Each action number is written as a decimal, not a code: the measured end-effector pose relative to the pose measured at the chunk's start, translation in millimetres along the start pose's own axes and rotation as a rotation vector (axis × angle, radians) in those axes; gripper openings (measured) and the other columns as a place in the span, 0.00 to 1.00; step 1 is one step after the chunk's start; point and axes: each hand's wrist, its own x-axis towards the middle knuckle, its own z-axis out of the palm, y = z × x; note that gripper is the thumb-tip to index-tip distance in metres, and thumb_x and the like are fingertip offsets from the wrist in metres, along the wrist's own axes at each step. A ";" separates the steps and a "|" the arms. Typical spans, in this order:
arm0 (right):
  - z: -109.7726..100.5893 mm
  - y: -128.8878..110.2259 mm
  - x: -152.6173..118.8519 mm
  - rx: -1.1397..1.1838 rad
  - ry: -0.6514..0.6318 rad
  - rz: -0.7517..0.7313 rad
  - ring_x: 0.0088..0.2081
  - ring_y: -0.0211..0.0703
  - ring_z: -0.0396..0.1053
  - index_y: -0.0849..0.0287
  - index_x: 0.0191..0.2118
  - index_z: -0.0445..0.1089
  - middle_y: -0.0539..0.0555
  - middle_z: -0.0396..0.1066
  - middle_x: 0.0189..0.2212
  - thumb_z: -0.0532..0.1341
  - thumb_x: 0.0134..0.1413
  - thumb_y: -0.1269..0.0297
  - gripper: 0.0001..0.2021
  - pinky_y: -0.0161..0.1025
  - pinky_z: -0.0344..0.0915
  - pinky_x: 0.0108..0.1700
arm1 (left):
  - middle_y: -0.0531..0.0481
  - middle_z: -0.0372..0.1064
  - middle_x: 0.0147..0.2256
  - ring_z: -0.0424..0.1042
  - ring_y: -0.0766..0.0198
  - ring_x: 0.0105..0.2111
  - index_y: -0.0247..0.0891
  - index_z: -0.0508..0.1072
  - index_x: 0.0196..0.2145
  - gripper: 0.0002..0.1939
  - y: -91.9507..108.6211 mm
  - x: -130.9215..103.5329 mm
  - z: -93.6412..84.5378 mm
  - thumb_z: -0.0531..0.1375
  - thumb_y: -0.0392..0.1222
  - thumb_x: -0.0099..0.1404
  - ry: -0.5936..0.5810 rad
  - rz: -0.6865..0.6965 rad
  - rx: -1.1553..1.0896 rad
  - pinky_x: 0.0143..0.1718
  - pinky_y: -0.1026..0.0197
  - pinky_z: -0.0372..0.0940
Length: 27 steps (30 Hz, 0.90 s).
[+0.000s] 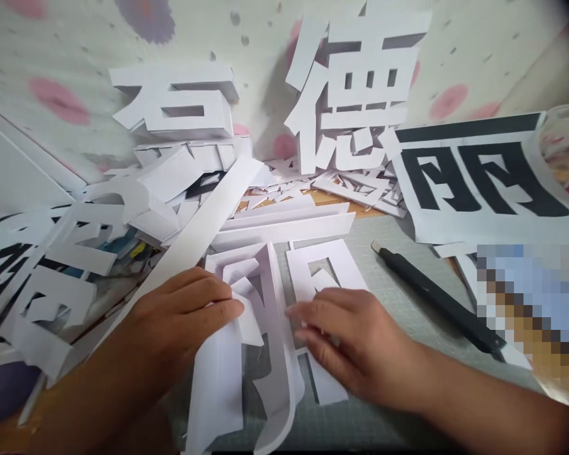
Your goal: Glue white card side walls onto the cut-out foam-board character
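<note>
On a grey-green cutting mat [360, 354] lies a hollow white piece [277, 303] with raised side walls. My left hand [194, 303] pinches a small white foam board piece [249, 319] between thumb and fingers, over the left part of the hollow piece. My right hand [346, 335] is beside the right wall, thumb and fingertips apart, with nothing visible between them. Under and behind it lies a flat white cut-out [303, 259] with rectangular openings. White strips [284, 227] lie behind both pieces.
A black-handled tool [436, 294] rests at right, below a sheet with black printed shapes [483, 170]. Finished white characters [360, 82] stand against the patterned backdrop. White offcuts [71, 291] pile up at left, beside a long strip [203, 221].
</note>
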 end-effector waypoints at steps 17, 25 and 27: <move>-2.8 -4.5 6.1 -0.093 -0.537 0.045 0.28 0.42 0.63 0.54 0.40 0.66 0.48 0.70 0.30 0.55 0.67 0.54 0.11 0.40 0.52 0.28 | 0.54 0.72 0.42 0.69 0.60 0.45 0.45 0.71 0.39 0.10 -6.8 15.4 10.5 0.55 0.35 0.61 -0.139 0.004 -0.007 0.53 0.59 0.64; 0.4 -3.8 5.4 -0.103 -0.525 0.027 0.28 0.41 0.63 0.55 0.38 0.64 0.47 0.70 0.30 0.55 0.66 0.54 0.11 0.40 0.52 0.27 | 0.53 0.73 0.43 0.71 0.62 0.45 0.42 0.72 0.41 0.11 -12.0 16.9 14.9 0.53 0.33 0.65 -0.090 0.081 0.079 0.61 0.58 0.58; 0.9 -4.1 6.0 -0.112 -0.528 0.026 0.28 0.41 0.63 0.55 0.38 0.64 0.47 0.70 0.31 0.55 0.66 0.53 0.11 0.40 0.51 0.28 | 0.53 0.73 0.42 0.71 0.63 0.46 0.41 0.72 0.41 0.12 -12.7 18.3 15.3 0.51 0.33 0.68 -0.077 0.096 0.076 0.63 0.58 0.55</move>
